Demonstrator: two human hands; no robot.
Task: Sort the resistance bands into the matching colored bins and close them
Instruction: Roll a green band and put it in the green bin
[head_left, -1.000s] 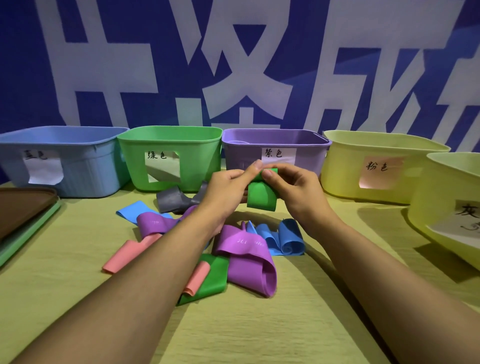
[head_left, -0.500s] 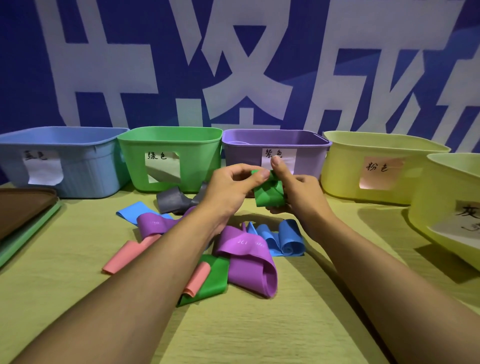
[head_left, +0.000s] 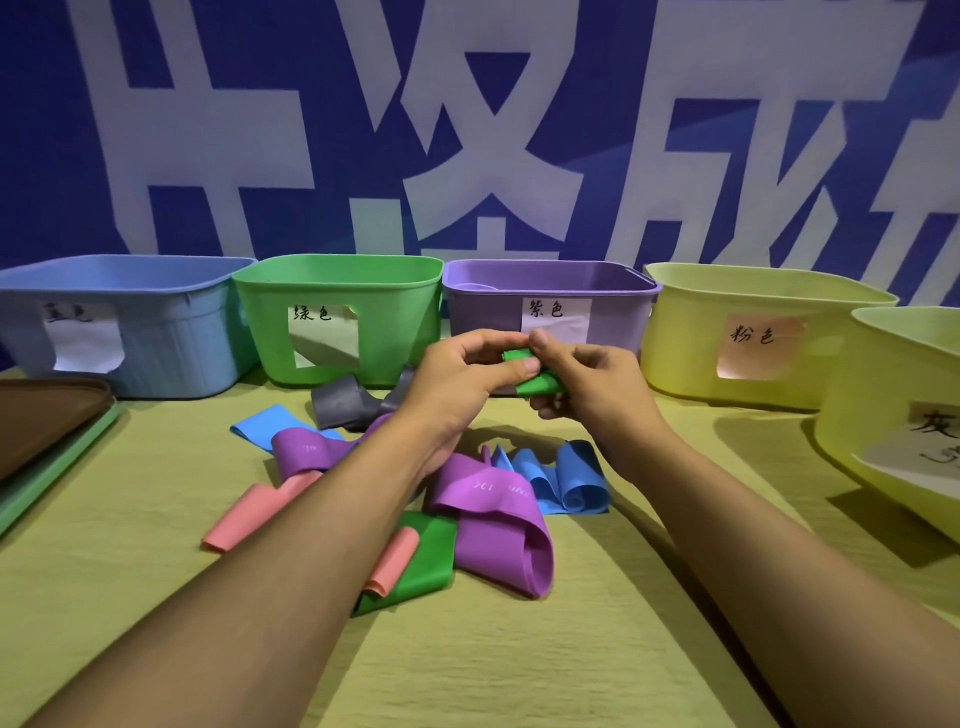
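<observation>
My left hand (head_left: 462, 382) and my right hand (head_left: 587, 384) together hold a folded green band (head_left: 535, 382) in front of the purple bin (head_left: 488, 306), fingers and thumbs curled round it. Below them on the table lies a pile of bands: a purple band (head_left: 498, 530), a rolled blue band (head_left: 563, 478), another green band (head_left: 421, 564), pink bands (head_left: 249, 514), a second purple band (head_left: 306, 449), a flat blue band (head_left: 265, 423) and a grey band (head_left: 340, 405). An open green bin (head_left: 400, 322) stands left of the purple one.
A blue bin (head_left: 166, 332) stands at the far left of the row. A yellow bin with a pink label (head_left: 691, 338) and a second yellow bin (head_left: 857, 415) stand at the right. Stacked lids, brown over green (head_left: 47, 431), lie at the left edge.
The green band hung unfolded between my fingertips; both hands have since folded it up into a small bundle and closed in around it, at the same spot.
</observation>
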